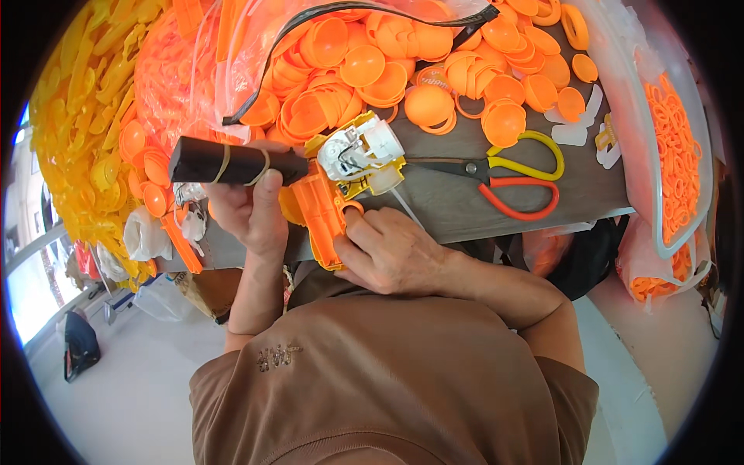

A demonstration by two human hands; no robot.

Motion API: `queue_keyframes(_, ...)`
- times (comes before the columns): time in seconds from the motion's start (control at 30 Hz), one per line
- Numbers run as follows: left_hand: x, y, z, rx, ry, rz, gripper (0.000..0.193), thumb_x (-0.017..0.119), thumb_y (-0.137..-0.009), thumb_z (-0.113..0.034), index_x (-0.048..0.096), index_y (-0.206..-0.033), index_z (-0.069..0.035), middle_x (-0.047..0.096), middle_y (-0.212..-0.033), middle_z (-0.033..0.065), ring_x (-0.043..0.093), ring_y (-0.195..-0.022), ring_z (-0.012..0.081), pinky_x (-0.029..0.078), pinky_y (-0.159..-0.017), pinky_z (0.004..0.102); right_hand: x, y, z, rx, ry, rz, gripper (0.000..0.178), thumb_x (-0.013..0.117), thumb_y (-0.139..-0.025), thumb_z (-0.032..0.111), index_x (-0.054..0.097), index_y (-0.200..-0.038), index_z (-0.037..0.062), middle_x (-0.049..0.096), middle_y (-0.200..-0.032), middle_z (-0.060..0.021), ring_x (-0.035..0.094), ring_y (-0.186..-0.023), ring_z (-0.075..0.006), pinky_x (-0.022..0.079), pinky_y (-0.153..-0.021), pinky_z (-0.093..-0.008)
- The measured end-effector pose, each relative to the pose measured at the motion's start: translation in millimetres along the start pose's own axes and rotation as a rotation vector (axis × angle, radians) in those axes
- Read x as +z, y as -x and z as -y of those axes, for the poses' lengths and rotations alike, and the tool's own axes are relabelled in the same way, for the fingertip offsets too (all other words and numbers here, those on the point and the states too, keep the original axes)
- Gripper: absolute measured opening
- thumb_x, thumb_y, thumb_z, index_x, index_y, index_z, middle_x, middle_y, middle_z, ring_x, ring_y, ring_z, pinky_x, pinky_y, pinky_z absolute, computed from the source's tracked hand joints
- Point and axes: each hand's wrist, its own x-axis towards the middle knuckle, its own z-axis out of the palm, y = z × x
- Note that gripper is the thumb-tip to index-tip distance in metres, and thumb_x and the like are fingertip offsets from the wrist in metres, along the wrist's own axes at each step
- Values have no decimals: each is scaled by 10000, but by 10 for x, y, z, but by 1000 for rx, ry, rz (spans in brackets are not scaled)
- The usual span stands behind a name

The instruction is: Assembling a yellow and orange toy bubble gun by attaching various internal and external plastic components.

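Observation:
My left hand (252, 213) is closed around a thick black cylindrical tool (203, 161) with two tan bands round it. The tool's kind does not show, and its right end is over an orange plastic toy shell (316, 205). At the shell's upper end sits a white mechanism (360, 151) with dark wires, framed by yellow plastic. My right hand (391, 252) grips the shell's right side with curled fingers, beside a small orange ring (351, 207). Scissors (504, 172) with one yellow and one red handle lie open on the table to the right.
Orange round cups (364, 66) pile up across the back of the grey table (453, 209). Yellow plastic parts (85, 101) heap at the left. A clear bin of small orange rings (670, 163) stands at the right, near white flat pieces (573, 124). A black-edged clear bag (260, 46) lies over the pile.

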Motion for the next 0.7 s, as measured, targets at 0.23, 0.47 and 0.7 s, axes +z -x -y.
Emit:
queue_keyframes(0.23,46,42,-30,4,-96,-44,388,593,-864,-77,367,-1161,30,583,-970,239,634,-799,308,546,-744,413,31,27,-43,-40,-5,-37,391,716,-693,253,572,-894,-50,512,-957,-230,502,-654,-221,424,-544,-323)
queue_keyframes(0.47,45,-23,-21,37,-171,-7,359,603,-858,-86,365,-1086,56,588,-954,233,638,-794,307,553,-717,410,-2,3,-53,-8,18,-58,300,665,-681,194,581,-866,-26,536,-947,-216,507,-637,-196,399,-547,-295)
queue_keyframes(0.7,26,-1,-38,9,-128,-14,333,565,-880,-71,396,-1154,13,592,-965,213,619,-826,283,548,-722,420,-36,-10,31,127,-10,-7,452,659,-753,366,550,-1068,61,501,-1034,-165,522,-775,-229,408,-643,-341)
